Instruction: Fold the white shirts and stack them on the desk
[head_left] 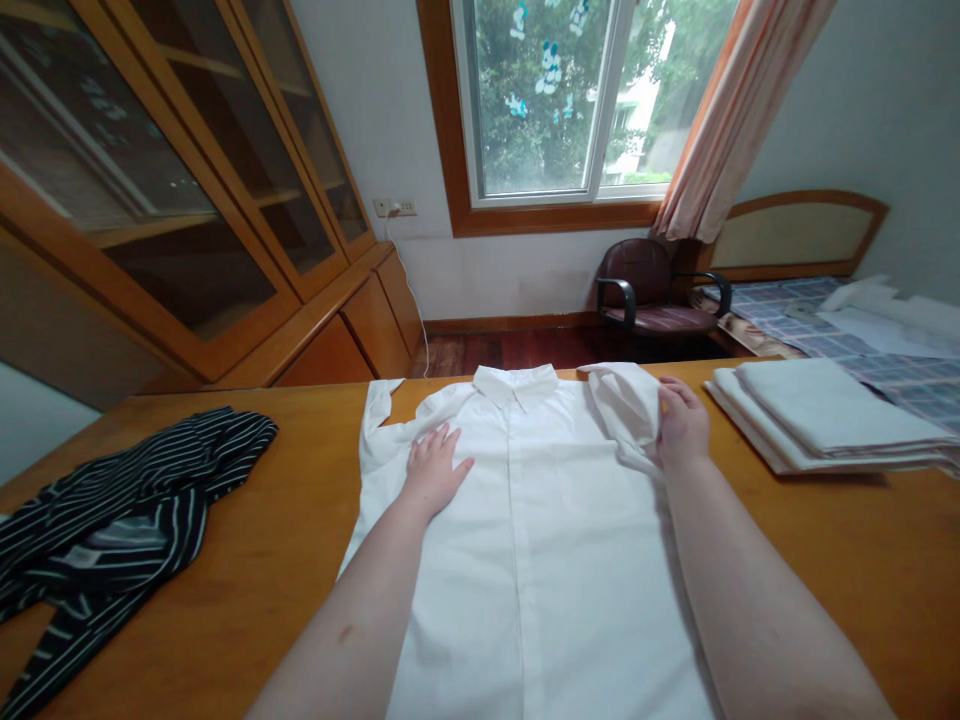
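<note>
A white button-up shirt (555,540) lies front side up on the wooden table (277,560), its collar (517,383) toward the far edge. My left hand (435,468) rests flat on the shirt's left chest area, fingers spread. At the other side, my right hand (682,420) pinches the right sleeve (626,400), which is lifted and bunched near the shoulder. The left sleeve (373,425) is bent upward beside the shoulder, its end near the far edge. The shirt's bottom runs out of view.
A black striped garment (142,490) lies crumpled at the left. Folded white cloths (825,415) are stacked at the right. Beyond the table stand a brown armchair (652,285), a bed (795,310) with a plaid cover, and a glass-doored cabinet (300,290).
</note>
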